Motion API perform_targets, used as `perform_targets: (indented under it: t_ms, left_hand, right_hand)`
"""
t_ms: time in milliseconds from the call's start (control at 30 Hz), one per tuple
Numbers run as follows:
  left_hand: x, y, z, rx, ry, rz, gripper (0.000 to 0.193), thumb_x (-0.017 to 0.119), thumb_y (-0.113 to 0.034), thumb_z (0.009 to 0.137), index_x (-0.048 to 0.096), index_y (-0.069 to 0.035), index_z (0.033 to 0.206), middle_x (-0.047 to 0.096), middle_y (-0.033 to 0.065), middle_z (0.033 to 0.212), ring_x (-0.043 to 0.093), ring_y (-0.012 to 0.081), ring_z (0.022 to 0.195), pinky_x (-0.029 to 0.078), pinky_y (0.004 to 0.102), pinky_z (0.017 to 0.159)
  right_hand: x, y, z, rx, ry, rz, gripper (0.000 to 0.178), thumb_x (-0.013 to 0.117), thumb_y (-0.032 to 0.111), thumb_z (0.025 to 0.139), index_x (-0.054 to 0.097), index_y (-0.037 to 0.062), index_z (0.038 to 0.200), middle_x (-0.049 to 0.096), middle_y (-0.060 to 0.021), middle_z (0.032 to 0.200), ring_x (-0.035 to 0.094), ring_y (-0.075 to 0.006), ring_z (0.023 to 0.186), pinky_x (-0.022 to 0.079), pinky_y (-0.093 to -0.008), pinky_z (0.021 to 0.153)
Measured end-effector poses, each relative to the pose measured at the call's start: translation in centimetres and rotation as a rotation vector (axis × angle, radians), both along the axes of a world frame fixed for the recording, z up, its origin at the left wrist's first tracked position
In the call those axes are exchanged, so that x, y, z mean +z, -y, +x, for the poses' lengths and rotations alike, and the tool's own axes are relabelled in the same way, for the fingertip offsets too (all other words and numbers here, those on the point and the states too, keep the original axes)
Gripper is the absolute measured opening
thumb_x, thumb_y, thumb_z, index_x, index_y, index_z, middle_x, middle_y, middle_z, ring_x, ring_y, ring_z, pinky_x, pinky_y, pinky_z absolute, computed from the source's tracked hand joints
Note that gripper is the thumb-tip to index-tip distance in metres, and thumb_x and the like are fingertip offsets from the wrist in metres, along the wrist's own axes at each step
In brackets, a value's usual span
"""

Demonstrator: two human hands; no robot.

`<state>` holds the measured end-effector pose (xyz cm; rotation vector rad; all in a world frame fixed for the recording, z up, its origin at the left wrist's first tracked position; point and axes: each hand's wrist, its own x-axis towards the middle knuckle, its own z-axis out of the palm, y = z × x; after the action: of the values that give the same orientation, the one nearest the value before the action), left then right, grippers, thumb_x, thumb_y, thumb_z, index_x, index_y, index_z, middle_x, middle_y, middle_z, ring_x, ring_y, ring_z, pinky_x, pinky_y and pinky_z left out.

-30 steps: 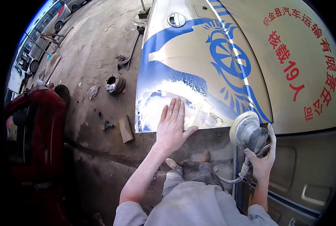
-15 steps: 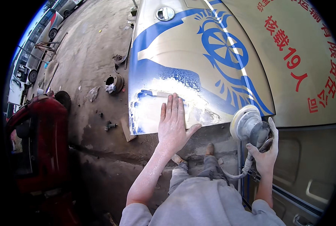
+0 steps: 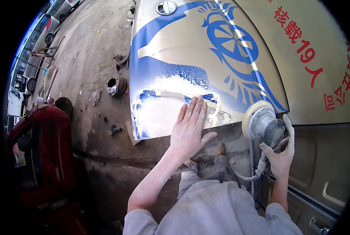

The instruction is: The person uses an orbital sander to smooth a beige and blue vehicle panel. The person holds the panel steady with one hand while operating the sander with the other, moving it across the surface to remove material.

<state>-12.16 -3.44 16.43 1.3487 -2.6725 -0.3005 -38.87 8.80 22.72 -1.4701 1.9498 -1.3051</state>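
My left hand point(image 3: 190, 125) lies flat with fingers stretched out on the lower edge of a gold vehicle door point(image 3: 175, 43). Under it is a pale sanded patch point(image 3: 159, 117), rimmed with white dust and remnants of blue paint. My right hand point(image 3: 281, 152) grips a round disc sander point(image 3: 261, 119), held off the panel to the right of the door's corner. The sander's pad faces up and left, and a hose point(image 3: 257, 172) hangs from its body. White dust coats both my hands.
A gold vehicle side point(image 3: 320, 152) with red lettering stands close on the right. At left are a dark red vehicle cab point(image 3: 45, 149), a rusty drum-shaped part point(image 3: 117, 84), a metal fitting point(image 3: 114, 129) and a crumpled plastic sheet point(image 3: 95, 97). Buses point(image 3: 30, 47) stand farther off.
My left hand has slid slightly to the right across the sanded patch, with blue streaks now showing beside its fingertips. The sander stays in my right hand; the whole view has shifted a little.
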Motion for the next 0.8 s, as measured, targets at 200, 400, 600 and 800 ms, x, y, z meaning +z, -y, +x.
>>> perform_targets:
  t_ms: [200, 400, 600, 800]
  left_hand:
    - [0.5, -1.8, 3.0, -0.015, 0.067, 0.055, 0.099, 0.060, -0.060, 0.094, 0.019, -0.001, 0.162, 0.018, 0.0172, 0.170, 0.013, 0.0291, 0.159, 0.011, 0.0466, 0.129]
    - [0.9, -4.1, 6.4, -0.017, 0.081, 0.090, 0.101, 0.065, -0.056, 0.092, 0.019, 0.000, 0.162, 0.019, 0.0172, 0.170, 0.013, 0.0307, 0.159, 0.012, 0.0491, 0.128]
    - [1.5, -1.6, 4.9, -0.022, 0.086, 0.059, 0.100, 0.066, -0.054, 0.092, 0.021, 0.003, 0.160, 0.020, 0.0205, 0.168, 0.013, 0.0325, 0.159, 0.012, 0.0485, 0.128]
    - [1.4, -2.3, 5.3, -0.064, 0.026, 0.082, 0.096, 0.068, -0.049, 0.092, 0.023, 0.002, 0.159, 0.025, 0.0212, 0.166, 0.017, 0.0331, 0.158, 0.015, 0.0484, 0.128]
  right_hand:
    - [0.1, -0.2, 0.8, 0.012, -0.001, 0.028, 0.100, 0.095, 0.026, 0.068, 0.045, 0.0005, 0.151, 0.052, -0.0112, 0.132, 0.054, -0.0249, 0.123, 0.045, -0.0362, 0.102]
    - [0.2, -0.2, 0.6, 0.017, -0.036, -0.003, 0.100, 0.095, 0.027, 0.068, 0.045, 0.0005, 0.150, 0.052, -0.0118, 0.131, 0.054, -0.0257, 0.123, 0.045, -0.0370, 0.104]
    - [1.0, -0.2, 1.4, 0.036, 0.011, 0.030, 0.101, 0.095, 0.031, 0.068, 0.045, 0.0004, 0.150, 0.051, -0.0119, 0.132, 0.055, -0.0260, 0.123, 0.046, -0.0389, 0.104]
    - [2.5, 1.7, 3.0, 0.173, 0.001, 0.138, 0.106, 0.096, 0.039, 0.068, 0.043, -0.0007, 0.151, 0.048, -0.0105, 0.132, 0.051, -0.0242, 0.126, 0.042, -0.0386, 0.109]
